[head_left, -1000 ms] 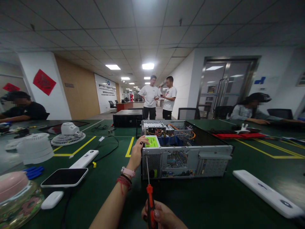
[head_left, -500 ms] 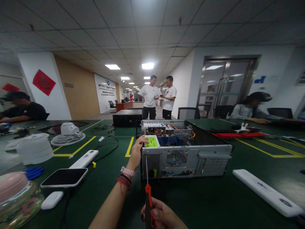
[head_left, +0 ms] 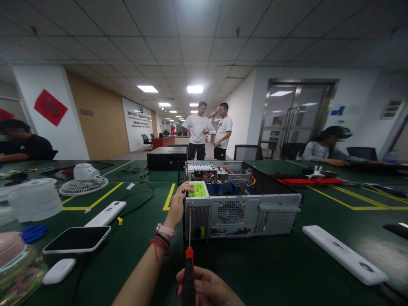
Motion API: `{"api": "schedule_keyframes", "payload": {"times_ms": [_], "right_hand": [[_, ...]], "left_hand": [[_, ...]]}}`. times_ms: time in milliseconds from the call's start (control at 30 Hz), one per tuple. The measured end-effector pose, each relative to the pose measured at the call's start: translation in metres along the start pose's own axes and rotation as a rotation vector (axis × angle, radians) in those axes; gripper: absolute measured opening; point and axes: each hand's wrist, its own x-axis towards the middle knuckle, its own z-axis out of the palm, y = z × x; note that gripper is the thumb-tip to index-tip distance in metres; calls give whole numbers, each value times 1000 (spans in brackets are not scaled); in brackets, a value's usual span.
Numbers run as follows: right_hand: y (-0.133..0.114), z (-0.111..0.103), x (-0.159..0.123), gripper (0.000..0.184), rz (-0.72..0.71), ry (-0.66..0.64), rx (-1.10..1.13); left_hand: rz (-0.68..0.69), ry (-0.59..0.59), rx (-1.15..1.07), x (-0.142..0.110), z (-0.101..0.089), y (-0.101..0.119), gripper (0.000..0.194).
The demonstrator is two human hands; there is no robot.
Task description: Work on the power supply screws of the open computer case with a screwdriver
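1. Since the earlier frames, the handle end of the screwdriver (head_left: 189,256) has been swung leftward by the right hand (head_left: 207,285), while its tip is kept at the same corner of the case (head_left: 244,199). The whole view has turned slightly.

2. The screwdriver is gripped by its handle in the right hand, fingers closed around it. Its shaft is pointed forward from that hand to the rear panel's left side; whether a screw is seated under the tip cannot be told.

3. The case is set just forward of the right hand, its top uncovered. The left hand (head_left: 176,206) is laid on its near left corner, with fingertips on the green label (head_left: 199,189); whether the edge is pinched cannot be told.

4. The tip could be made to slip, it is judged, if the handle were tilted out of line; the panel could then be scratched or the left hand, close above, jabbed. If the left hand were eased off, the case might be pushed back.

5. Left of the left hand, a phone (head_left: 77,239) and a power bank (head_left: 106,213) are laid.
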Motion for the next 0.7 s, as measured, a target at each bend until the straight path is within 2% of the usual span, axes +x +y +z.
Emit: {"api": "schedule_keyframes", "payload": {"times_ms": [167, 467, 700], "right_hand": [[0, 1, 0, 43, 1, -4, 1], [4, 1, 3, 43, -13, 5, 144], [9, -6, 5, 42, -29, -7, 165]], "left_hand": [[-13, -3, 4, 0, 0, 1, 38], [24, 1, 34, 0, 0, 0, 42], [17, -9, 27, 1, -1, -6, 42]]}}
